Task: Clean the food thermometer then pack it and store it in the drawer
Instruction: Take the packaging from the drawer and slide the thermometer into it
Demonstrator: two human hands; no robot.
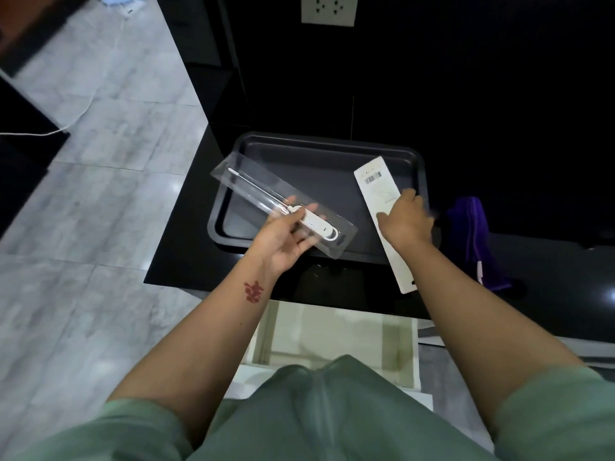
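Left grip (283, 236) — palm up, fingers clamped on the clear plastic blister tray (283, 207) — holds it slanted above the near left part of the dark rectangular baking tray (319, 151). Inside the clear tray lies the white food thermometer (314, 224), its thin probe pointing far-left. Right grip (407, 219) presses down on the long white cardboard sleeve (376, 181) with fingers closed over its edge; the sleeve lies across the baking tray's right rim and the black desk (186, 257). Just right of that hand sits a purple cloth (472, 234). Near the body, a pale open drawer (332, 331) shows below the desk's edge.
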